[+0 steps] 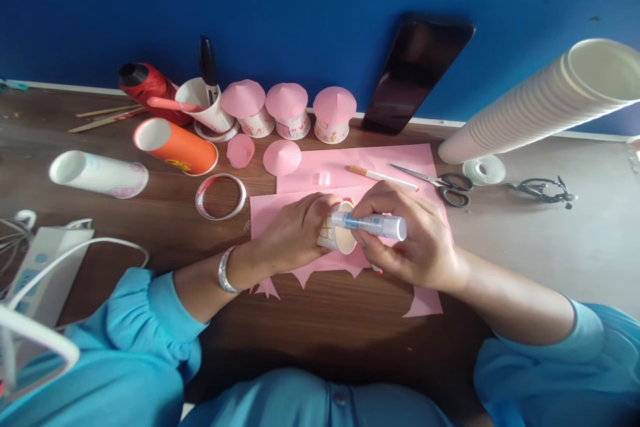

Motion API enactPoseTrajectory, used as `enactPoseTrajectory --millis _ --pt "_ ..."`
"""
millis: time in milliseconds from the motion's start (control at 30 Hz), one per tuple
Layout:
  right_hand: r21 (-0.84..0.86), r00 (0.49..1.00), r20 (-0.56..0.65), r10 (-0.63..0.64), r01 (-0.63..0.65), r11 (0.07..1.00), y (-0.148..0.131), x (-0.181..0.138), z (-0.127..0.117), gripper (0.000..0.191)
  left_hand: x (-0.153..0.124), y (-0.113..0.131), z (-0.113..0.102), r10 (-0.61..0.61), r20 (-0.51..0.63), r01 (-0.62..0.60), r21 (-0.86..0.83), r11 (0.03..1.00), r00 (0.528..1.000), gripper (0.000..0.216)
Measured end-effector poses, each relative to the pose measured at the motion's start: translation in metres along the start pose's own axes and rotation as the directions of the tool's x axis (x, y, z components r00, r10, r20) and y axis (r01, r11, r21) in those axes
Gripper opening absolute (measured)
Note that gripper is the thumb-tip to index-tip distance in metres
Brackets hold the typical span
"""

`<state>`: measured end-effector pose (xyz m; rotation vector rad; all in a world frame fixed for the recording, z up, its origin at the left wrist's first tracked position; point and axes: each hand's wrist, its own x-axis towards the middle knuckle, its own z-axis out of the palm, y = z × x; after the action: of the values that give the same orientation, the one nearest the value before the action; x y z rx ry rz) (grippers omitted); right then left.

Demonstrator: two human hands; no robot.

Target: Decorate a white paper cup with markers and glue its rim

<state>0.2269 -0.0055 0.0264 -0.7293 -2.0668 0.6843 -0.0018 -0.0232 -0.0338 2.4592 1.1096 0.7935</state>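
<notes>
My left hand is closed around a small paper cup with yellow drawn lines on its side, its round end tilted toward me. My right hand grips a white and blue glue stick, held level with its left end at the cup's rim. Both hands are over pink paper sheets with jagged cut edges. Behind them lie an orange and white marker, black-handled scissors and a pink paper cone.
Pink-roofed cups line the blue wall. A phone leans there, beside a tall stack of paper cups. A tape roll sits at right. An orange cup, paper ring and power strip are at left.
</notes>
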Motion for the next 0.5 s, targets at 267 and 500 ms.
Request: enactPoseTrajectory --millis 267,500 --pt "-0.008 0.998 -0.027 0.064 -0.064 0.998 0.006 0.005 -0.002 0.011 0.002 0.006 -0.002 0.094 -0.098 -0.086 0.08 0.993 0.991 0.043" --pt "0.034 0.962 -0.034 0.272 -0.271 0.962 0.014 0.01 -0.005 0.008 0.0 0.002 -0.001 0.049 -0.085 -0.044 0.051 0.998 0.995 0.044"
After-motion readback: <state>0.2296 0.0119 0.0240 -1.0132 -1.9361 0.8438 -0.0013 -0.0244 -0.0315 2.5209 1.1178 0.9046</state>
